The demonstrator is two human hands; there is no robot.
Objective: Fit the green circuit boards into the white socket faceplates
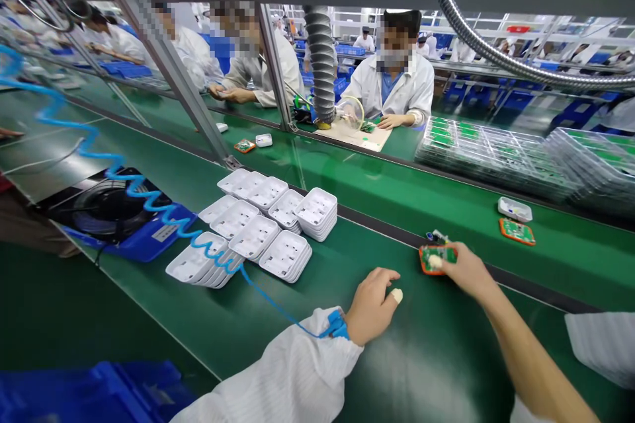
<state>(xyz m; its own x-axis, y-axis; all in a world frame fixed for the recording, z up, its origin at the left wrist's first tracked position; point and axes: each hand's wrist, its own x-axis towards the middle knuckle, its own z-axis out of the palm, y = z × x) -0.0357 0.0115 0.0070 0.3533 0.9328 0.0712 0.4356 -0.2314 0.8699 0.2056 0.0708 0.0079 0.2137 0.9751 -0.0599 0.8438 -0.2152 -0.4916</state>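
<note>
My right hand [464,269] grips a green circuit board with an orange rim [427,258] over the green bench, near the dark rail. Small parts on wires [437,236] stick out just beyond that board. My left hand [374,304] hovers over the bench with thumb and fingers apart and nothing between them. It wears a pale fingertip cover on the thumb and a blue wrist strap [335,324] joined to a coiled blue cord. Stacks of white plastic housings [285,254] stand to the left of my left hand.
Past the rail, another board [516,231] lies beside a white housing [514,209]. Clear trays [496,152] are piled at the back right. A metal post [159,53] slants down at the left. A person in a white coat [419,89] works opposite. A blue bin [94,396] stands bottom left.
</note>
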